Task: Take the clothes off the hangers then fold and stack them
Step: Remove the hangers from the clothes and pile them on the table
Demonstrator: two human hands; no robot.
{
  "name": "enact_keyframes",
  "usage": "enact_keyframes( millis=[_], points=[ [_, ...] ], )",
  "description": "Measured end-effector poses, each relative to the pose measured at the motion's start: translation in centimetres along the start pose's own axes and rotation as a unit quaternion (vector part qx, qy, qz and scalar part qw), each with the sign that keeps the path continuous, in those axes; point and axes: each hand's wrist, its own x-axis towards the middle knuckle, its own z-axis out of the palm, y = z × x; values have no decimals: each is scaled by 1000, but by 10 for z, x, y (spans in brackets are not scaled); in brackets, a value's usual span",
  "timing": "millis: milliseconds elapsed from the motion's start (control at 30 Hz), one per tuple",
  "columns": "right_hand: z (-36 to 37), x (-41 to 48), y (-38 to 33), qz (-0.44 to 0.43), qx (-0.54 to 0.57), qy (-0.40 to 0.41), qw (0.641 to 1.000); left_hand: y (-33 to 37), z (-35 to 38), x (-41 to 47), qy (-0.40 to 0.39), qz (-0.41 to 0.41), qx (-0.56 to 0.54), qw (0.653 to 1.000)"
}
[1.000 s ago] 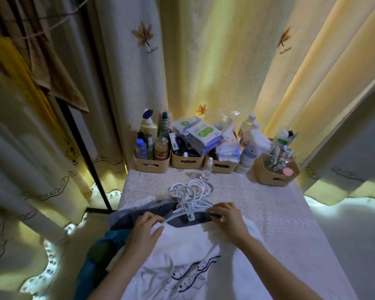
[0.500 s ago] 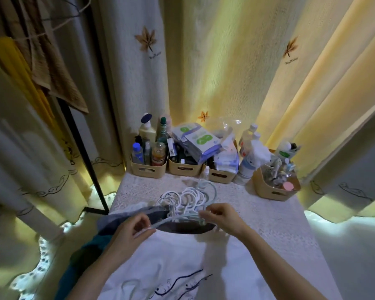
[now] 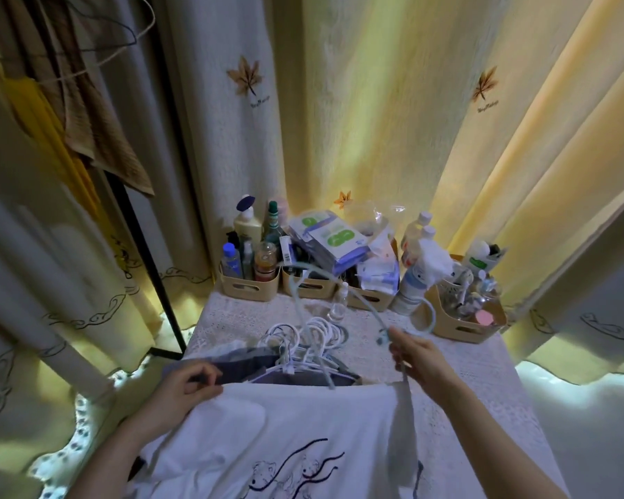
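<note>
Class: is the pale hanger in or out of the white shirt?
Nearly out: right hand holds hanger raised above shirt; one tip reaches its neckline.

Matt cloth shirt (image 3: 303, 426), plastic hanger (image 3: 339, 293)

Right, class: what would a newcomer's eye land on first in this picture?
The right hand, mid-table, holds a blurred pale blue hanger above the white shirt, whose collar the left hand pinches. Behind, beige baskets crammed with bottles line the back of the table.
</note>
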Motion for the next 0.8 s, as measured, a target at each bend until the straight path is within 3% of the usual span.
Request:
enact_keyframes(
  millis=[100, 267, 400, 567, 800],
  points=[
    [-3, 5, -15, 7, 89, -15, 996, -2, 9, 5, 3, -23, -27, 999],
    [14, 16, -82, -106, 177, -49, 977, 20, 39, 19, -95, -15, 16, 995],
    [-19, 38, -106, -167, 55, 43, 983, 21, 54, 18, -104, -24, 30, 994],
    [-77, 66, -47, -92, -133, 139, 977, 18, 60, 20, -62, -44, 54, 996],
    [-117, 117, 4, 29, -256, 120, 959, 8, 60, 28, -47, -65, 55, 995]
  ],
)
